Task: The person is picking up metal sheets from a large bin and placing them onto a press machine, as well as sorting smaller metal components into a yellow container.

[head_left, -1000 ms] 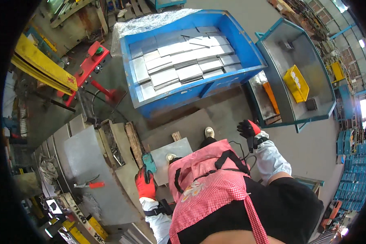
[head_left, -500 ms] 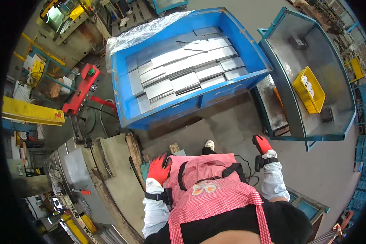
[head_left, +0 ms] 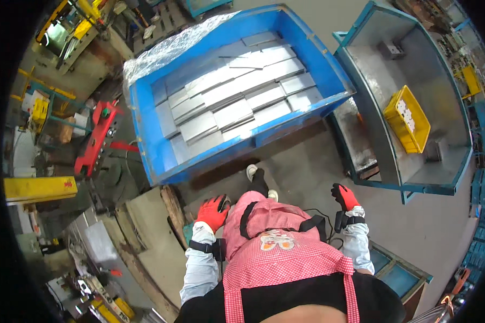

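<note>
The red-and-black gloved left hand (head_left: 212, 212) and matching right hand (head_left: 346, 197), two in all, hang apart, fingers loosely bent and apparently empty. Of two pale shoes, the left (head_left: 251, 171) has just stepped ahead, probably bringing closer the rectangular silver metal plates (head_left: 231, 116), too overlapped to count, untouched in one far blue metal bin (head_left: 264, 138).

At twelve o'clock, a blue bin (head_left: 304, 56) carries overlapping grey metal plates (head_left: 233, 113) in rows. Between two and three, a grey metal trough (head_left: 369, 67) bears a yellow crate (head_left: 415, 141) holding white pieces (head_left: 407, 117), plus small grey blocks (head_left: 393, 50) at the crate's twelve and five o'clock.
</note>
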`<control>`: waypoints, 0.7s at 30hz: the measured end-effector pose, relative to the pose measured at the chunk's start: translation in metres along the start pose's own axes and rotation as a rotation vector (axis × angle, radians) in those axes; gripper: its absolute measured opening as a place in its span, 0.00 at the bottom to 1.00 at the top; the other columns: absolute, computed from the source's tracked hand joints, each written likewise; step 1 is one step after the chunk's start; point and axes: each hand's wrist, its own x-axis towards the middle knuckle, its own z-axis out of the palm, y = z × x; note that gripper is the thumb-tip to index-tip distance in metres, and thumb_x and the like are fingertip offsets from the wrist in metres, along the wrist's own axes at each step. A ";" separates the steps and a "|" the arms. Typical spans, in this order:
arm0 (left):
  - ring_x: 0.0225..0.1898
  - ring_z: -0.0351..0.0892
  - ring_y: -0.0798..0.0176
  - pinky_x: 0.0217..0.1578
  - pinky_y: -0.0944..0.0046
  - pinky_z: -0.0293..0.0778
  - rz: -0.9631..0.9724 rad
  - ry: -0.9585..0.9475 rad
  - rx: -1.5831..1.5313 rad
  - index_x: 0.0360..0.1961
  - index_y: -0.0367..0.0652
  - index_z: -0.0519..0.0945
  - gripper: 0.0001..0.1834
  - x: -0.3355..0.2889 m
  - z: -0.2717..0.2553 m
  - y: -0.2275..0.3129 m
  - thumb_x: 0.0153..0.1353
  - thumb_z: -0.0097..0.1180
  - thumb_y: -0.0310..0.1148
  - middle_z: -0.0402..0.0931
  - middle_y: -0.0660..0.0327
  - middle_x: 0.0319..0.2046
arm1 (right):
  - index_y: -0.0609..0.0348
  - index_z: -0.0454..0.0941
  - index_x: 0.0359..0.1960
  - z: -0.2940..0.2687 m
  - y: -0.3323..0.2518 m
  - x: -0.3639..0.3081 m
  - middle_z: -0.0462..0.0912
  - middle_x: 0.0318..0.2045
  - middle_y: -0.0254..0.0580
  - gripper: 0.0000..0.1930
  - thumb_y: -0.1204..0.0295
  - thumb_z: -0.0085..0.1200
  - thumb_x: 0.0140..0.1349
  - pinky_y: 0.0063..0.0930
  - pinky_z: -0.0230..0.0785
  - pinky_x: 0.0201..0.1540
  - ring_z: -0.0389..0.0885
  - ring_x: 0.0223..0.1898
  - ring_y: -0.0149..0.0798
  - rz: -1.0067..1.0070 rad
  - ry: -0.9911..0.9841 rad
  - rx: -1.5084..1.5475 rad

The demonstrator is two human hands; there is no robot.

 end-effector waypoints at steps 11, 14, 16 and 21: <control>0.56 0.61 0.50 0.59 0.53 0.48 0.037 0.078 -0.015 0.55 0.52 0.65 0.29 0.123 -0.031 0.000 0.54 0.45 0.52 0.63 0.53 0.54 | 0.63 0.71 0.45 -0.048 -0.067 0.112 0.77 0.31 0.43 0.21 0.57 0.45 0.59 0.25 0.64 0.35 0.72 0.30 0.32 -0.562 0.181 -0.723; 0.56 0.60 0.49 0.59 0.53 0.48 -0.119 -0.065 -0.021 0.56 0.52 0.65 0.30 0.125 -0.031 -0.018 0.53 0.45 0.53 0.62 0.52 0.55 | 0.64 0.69 0.48 0.004 -0.132 0.113 0.77 0.40 0.47 0.22 0.60 0.45 0.59 0.27 0.64 0.44 0.74 0.41 0.39 -0.242 0.141 -0.434; 0.56 0.60 0.47 0.59 0.53 0.50 -0.190 -0.062 -0.037 0.57 0.53 0.63 0.31 0.131 -0.020 -0.038 0.53 0.44 0.54 0.61 0.51 0.56 | 0.65 0.69 0.48 0.031 -0.186 0.099 0.76 0.42 0.47 0.21 0.61 0.44 0.60 0.29 0.63 0.46 0.74 0.43 0.42 -0.150 0.118 -0.551; 0.53 0.63 0.47 0.56 0.54 0.54 -0.320 0.084 -0.173 0.55 0.50 0.65 0.28 0.147 -0.010 -0.040 0.55 0.45 0.51 0.65 0.50 0.53 | 0.65 0.70 0.46 -0.001 -0.188 0.187 0.76 0.42 0.49 0.20 0.61 0.44 0.60 0.29 0.63 0.47 0.73 0.45 0.41 -0.313 -0.019 -0.798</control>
